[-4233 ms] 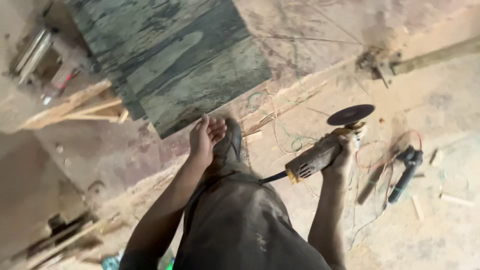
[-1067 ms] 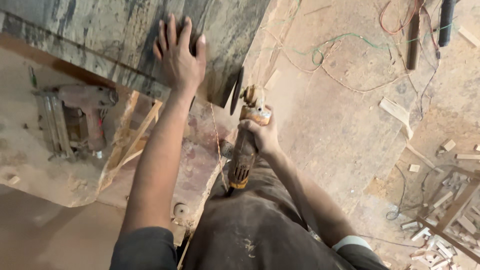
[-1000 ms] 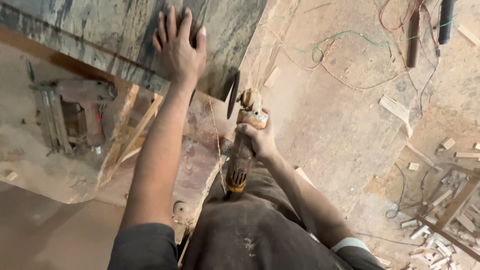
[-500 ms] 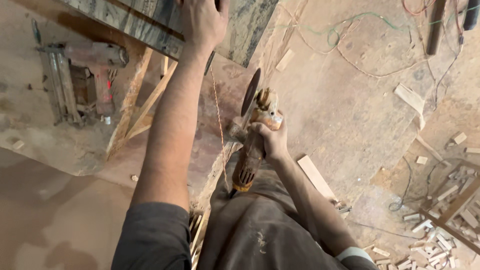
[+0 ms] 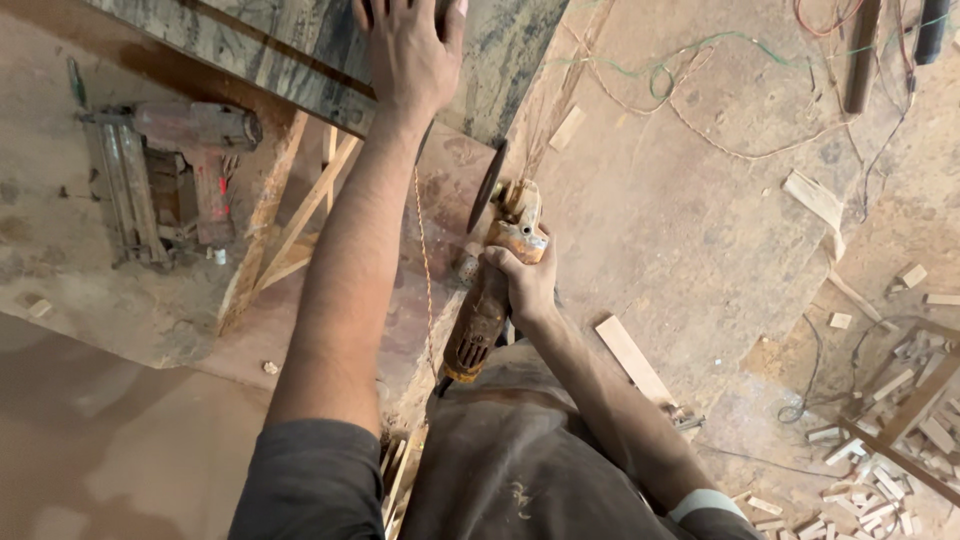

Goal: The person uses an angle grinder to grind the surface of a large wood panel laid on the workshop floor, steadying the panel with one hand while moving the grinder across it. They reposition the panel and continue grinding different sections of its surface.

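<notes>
The left hand [image 5: 412,55] lies flat, fingers spread, on the green-veined slab [image 5: 300,50] at twelve o'clock, steadying it. The right hand [image 5: 525,280] keeps a closed grip around the angle grinder [image 5: 490,290], its disc [image 5: 487,187] edge-on just below the slab's corner.

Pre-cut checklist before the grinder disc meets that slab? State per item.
1. Left hand flat on the dark slab: ok.
2. Right hand gripping the grinder body: ok.
3. Disc clear of the slab edge: ok, gap visible.
4. Disc guard fitted: cannot tell.
5. Left forearm clear of the disc: not ok, it runs close alongside.
6. Floor wires away from the feet: cannot tell.
</notes>
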Motion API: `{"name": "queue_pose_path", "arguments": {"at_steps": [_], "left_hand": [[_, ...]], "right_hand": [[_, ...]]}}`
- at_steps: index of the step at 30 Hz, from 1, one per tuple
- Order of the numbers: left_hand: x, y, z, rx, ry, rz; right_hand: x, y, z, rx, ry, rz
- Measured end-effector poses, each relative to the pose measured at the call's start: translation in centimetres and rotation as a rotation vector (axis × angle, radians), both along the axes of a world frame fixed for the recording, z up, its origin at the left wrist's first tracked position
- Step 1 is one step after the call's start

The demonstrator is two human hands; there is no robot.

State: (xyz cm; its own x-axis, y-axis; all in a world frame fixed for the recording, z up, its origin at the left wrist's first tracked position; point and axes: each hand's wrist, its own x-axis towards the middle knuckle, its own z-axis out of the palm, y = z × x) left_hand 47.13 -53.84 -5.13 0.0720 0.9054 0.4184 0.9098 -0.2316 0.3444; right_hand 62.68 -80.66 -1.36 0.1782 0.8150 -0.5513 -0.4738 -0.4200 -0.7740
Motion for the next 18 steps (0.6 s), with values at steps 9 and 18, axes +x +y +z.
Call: {"name": "queue_pose_path", "arguments": {"at_steps": [9, 18], "left_hand": [[0.2, -0.6, 1.6, -0.116, 0.003, 0.016], [0.7, -0.9, 4.6, -0.179, -0.022, 0.027]], "right_hand": [[1.7, 3.6, 0.4, -0.102, -0.077, 0.016], [5.6, 11.3, -1.0, 0.019, -0.061, -0.032]]}}
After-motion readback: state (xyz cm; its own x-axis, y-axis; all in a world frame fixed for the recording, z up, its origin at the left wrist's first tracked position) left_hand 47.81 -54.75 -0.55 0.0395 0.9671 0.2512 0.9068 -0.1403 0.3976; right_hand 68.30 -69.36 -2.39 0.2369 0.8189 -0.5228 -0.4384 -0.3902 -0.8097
